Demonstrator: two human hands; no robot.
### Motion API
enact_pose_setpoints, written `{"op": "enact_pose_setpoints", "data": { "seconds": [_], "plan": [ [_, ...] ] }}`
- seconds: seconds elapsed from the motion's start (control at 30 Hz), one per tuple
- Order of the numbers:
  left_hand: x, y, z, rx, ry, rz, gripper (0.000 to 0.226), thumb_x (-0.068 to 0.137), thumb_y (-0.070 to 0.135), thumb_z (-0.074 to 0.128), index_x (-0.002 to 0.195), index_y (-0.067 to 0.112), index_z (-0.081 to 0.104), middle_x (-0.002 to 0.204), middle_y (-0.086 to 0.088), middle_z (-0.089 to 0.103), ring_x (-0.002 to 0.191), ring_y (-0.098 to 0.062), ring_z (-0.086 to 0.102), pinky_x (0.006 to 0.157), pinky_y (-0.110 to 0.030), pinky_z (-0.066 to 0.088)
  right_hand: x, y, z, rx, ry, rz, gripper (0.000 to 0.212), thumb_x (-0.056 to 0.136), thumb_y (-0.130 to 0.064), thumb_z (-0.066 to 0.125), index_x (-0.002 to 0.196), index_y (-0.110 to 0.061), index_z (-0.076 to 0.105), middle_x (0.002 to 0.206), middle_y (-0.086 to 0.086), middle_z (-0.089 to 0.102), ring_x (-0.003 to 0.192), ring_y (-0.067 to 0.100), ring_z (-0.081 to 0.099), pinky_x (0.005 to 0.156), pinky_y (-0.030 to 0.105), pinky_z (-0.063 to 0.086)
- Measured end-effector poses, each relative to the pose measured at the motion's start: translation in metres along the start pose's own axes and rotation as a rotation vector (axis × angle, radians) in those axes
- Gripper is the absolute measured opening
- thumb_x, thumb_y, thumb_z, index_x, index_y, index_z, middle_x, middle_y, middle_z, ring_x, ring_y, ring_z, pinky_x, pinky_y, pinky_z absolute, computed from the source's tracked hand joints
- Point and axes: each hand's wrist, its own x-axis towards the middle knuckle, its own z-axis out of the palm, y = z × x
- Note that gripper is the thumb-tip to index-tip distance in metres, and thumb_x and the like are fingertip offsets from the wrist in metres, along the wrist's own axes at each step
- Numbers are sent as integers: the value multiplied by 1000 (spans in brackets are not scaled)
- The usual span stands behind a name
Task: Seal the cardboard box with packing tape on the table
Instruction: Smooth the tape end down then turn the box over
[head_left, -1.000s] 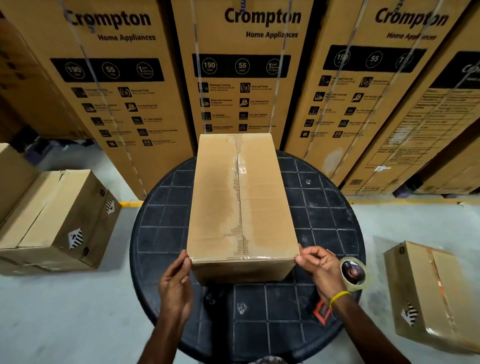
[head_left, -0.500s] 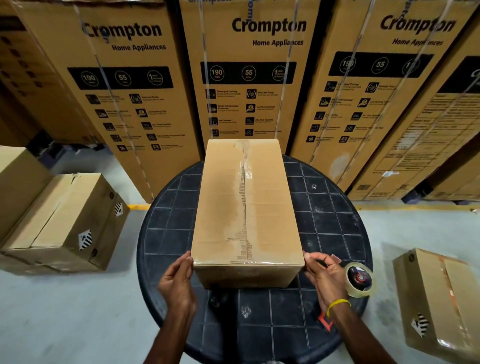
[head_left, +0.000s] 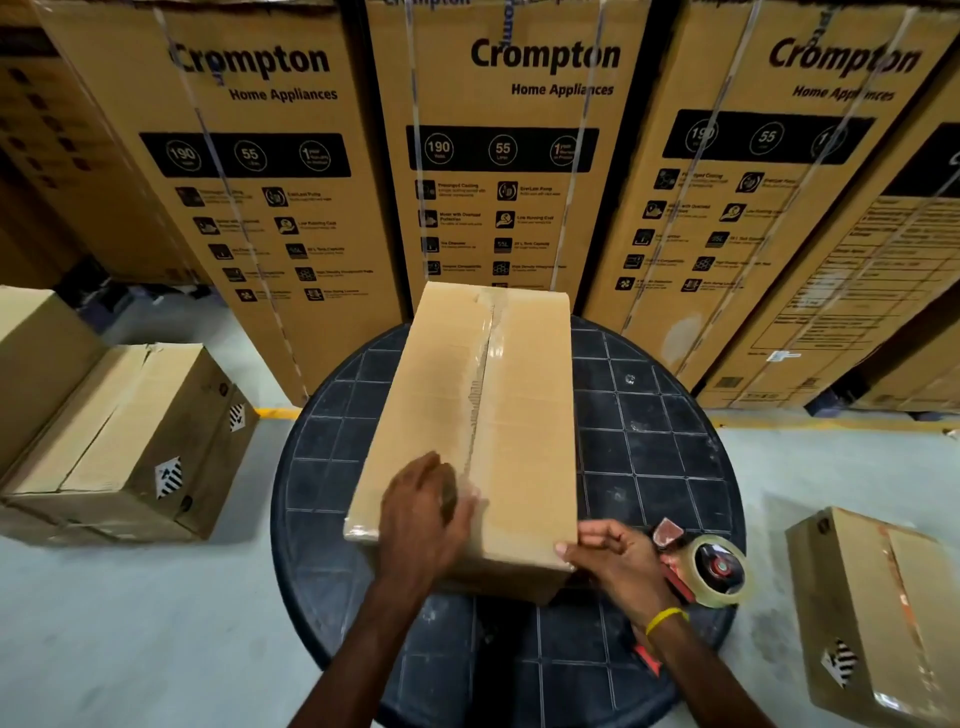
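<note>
A long cardboard box (head_left: 524, 415) lies on the round black table (head_left: 665, 457), its flaps closed and clear tape (head_left: 491, 358) running along the centre seam. My left hand (head_left: 421, 514) lies flat on the box top near the front end, fingers pressing by the seam. My right hand (head_left: 618, 561) holds the box's near right corner, thumb on the top edge and fingers curled at the side. A tape dispenser (head_left: 719, 569) with a roll of clear tape rests on the table just right of that hand, untouched.
Tall Crompton cartons (head_left: 509, 156) stand as a wall behind the table. A sealed box (head_left: 130, 441) sits on the floor at left beside another carton, and a further box (head_left: 883, 597) lies on the floor at right.
My left hand moved from the box's near left corner up onto the top by the seam. The box has turned slightly, its near end now further left. My right hand stays at the right corner.
</note>
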Motion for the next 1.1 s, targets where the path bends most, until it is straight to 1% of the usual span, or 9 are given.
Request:
{"op": "enact_pose_setpoints", "data": {
  "seconds": [0.1,0.23,0.37,0.53,0.63,0.67,0.8,1.0,1.1],
  "plan": [
    [9,30,9,150,-197,-60,118,82,89,39,159,0,23,169,-20,16,157,-35,13,129,-46,6,-26,14,35,-157,-9,13,51,44,-13,102,81,-4,68,69,7,72,60,9,64,55,15,53],
    [-5,34,6,195,-228,-180,169,48,112,34,158,-8,-9,167,-28,-16,157,-37,-15,125,-45,-12,-65,38,78,-311,-136,-15,42,51,-18,98,75,-14,64,54,0,61,46,-1,49,49,16,47],
    [-23,12,5,192,-207,-69,171,44,114,31,158,-11,9,168,-29,-1,158,-39,-3,128,-48,-1,-54,35,74,-620,-118,-217,22,71,-49,71,68,-28,64,55,-4,62,55,6,55,59,25,53],
    [-18,-11,10,216,-303,33,135,71,92,37,150,-18,32,161,-35,23,151,-50,22,120,-53,13,-37,-22,92,-547,-102,-705,23,80,-17,64,64,-19,47,56,-7,49,52,8,49,51,29,44],
    [-21,-43,-3,248,-303,128,139,68,96,37,150,-17,33,162,-32,25,151,-47,25,119,-46,15,-19,-41,124,-612,-162,-852,2,84,-16,62,83,-18,63,81,-2,64,76,16,60,69,36,54],
    [-23,-55,-11,253,-319,143,146,65,102,34,151,-15,32,162,-31,26,152,-44,25,120,-43,15,-14,-42,137,-652,-211,-855,11,88,-20,60,96,-17,67,95,-1,69,87,17,64,80,36,56],
    [-32,-86,-41,268,-370,273,149,60,102,40,161,-3,12,170,-20,7,158,-36,8,124,-40,10,8,-26,181,-968,-551,-918,53,100,-34,46,150,-14,49,159,4,46,148,20,38,125,34,27],
    [-40,-97,-64,293,-459,273,161,51,98,61,161,5,-13,167,-7,-25,156,-21,-22,127,-37,-5,55,-37,160,-1319,-689,-1160,54,103,-32,36,155,-18,42,160,4,44,149,20,40,125,40,29],
    [-40,-91,-65,289,-435,265,164,46,99,58,161,3,-8,168,-9,-21,157,-24,-18,125,-37,-7,99,-67,118,-1402,-521,-1052,50,106,-33,39,155,-28,40,162,-2,41,151,21,36,126,44,22]
  ]
}}
